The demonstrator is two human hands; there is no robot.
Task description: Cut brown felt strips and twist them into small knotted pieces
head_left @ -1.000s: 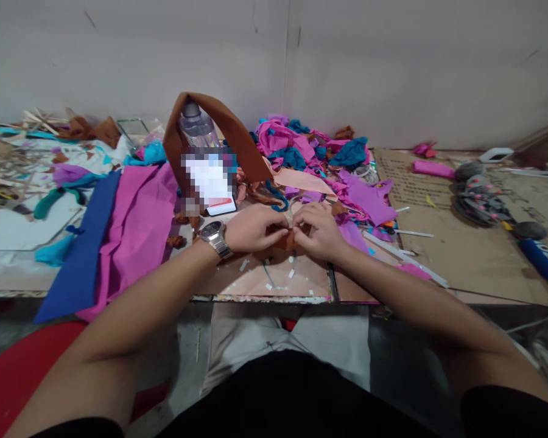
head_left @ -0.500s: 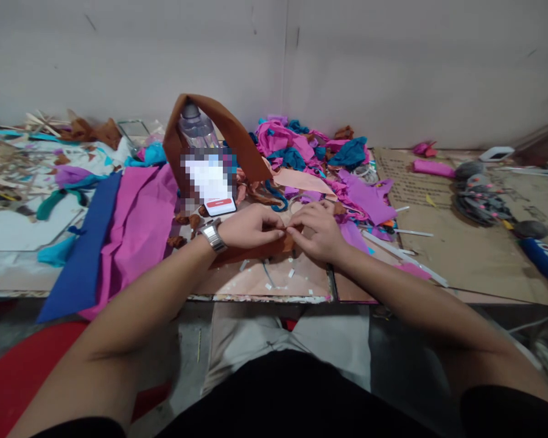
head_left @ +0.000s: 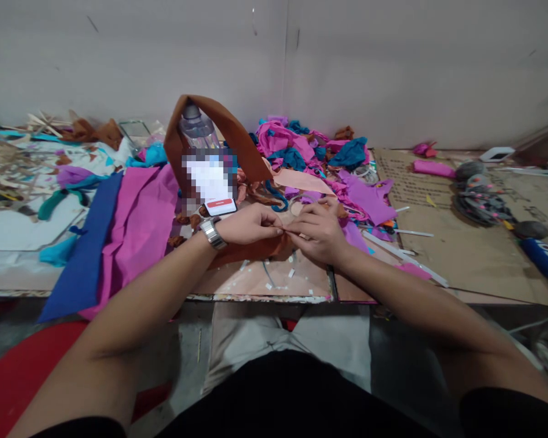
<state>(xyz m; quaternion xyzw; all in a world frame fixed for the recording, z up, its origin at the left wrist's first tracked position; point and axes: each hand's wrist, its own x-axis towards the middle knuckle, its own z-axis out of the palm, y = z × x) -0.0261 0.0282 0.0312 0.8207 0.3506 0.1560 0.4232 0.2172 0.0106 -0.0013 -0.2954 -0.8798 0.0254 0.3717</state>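
Note:
Both hands meet over the table, pinching the edge of a brown crepe paper strip (head_left: 249,250). My left hand (head_left: 251,224), with a metal watch (head_left: 212,233) on its wrist, grips it between thumb and forefinger. My right hand (head_left: 318,232) has its fingertips closed on the same edge; the exact hold is partly hidden. Beyond them, a brown band (head_left: 231,131) loops over a clear bottle (head_left: 200,132). A lit phone (head_left: 220,207) leans in front of the bottle, its screen mostly blurred out. Small brown crumpled pieces (head_left: 195,220) lie beside my left wrist.
Pink sheets (head_left: 139,225) and a blue sheet (head_left: 89,243) overhang the table's front edge at left. Crumpled pink, purple and teal scraps (head_left: 296,146) pile up behind my hands. White sticks (head_left: 404,258) and cardboard (head_left: 429,243) lie at right, near a blue object (head_left: 543,261).
My right hand's fingers have shifted slightly along the brown edge and look straighter. My left hand stays almost where it was, still pinching.

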